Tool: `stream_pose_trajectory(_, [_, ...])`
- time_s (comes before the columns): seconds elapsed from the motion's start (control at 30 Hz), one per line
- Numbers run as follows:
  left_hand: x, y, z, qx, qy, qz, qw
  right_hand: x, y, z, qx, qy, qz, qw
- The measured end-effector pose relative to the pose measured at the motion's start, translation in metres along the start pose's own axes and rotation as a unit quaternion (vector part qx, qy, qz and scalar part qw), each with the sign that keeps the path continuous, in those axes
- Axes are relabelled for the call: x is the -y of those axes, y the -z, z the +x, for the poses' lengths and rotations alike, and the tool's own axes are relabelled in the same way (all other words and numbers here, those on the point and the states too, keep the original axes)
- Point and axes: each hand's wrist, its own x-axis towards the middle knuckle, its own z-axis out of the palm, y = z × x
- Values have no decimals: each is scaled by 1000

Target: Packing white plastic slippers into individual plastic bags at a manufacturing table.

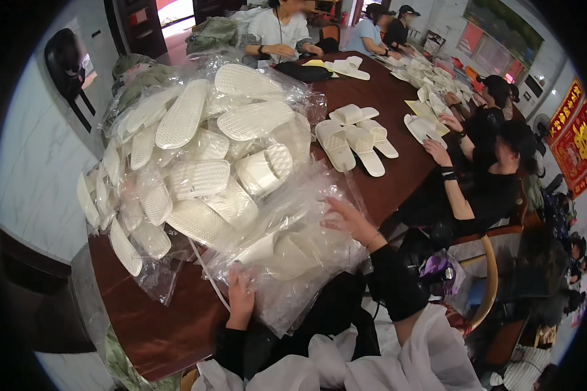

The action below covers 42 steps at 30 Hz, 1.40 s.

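Your left hand (pixel 240 294) pinches the near edge of a clear plastic bag (pixel 293 241) at the worktop's (pixel 156 326) near edge; crinkled film hides some fingertips. Your right hand (pixel 347 218) lies spread on the bag's right side. A white slipper (pixel 287 251) inside shows only dimly. Left and far, a heap of bagged slippers (pixel 195 163) crowds you; bare wood lies right, beside loose slippers (pixel 355 137).

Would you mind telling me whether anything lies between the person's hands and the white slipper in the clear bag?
Yes: the clear plastic bag itself. The left hand grips its lower edge and the right hand rests on top, so both touch only plastic, while the white slipper sits inside.
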Motion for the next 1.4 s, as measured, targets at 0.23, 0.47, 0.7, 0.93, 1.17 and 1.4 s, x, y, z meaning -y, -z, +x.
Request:
stream_pose_trajectory(0.23, [1,-4,-3,21,7,-11,1000,-24,-12,13,52,-97,360,926])
stream_pose_trajectory(0.47, [1,-5,-7,-22,-34,23,999,-36,-27,13,117,-113,530,832])
stream_pose_trajectory(0.7, [13,0,-12,15,-28,6,999,-20,-32,10,153,-29,-71,985])
stream_pose_trajectory(0.93, [-11,-5,4,14,-67,69,995,7,16,3,52,44,-159,985])
stream_pose_trajectory(1.17, [22,9,-11,-81,109,-219,966,46,31,27,305,-51,-81,948])
stream_pose_trajectory(1.4, [-61,36,-3,-256,36,-110,960,16,27,23,271,-82,-135,950])
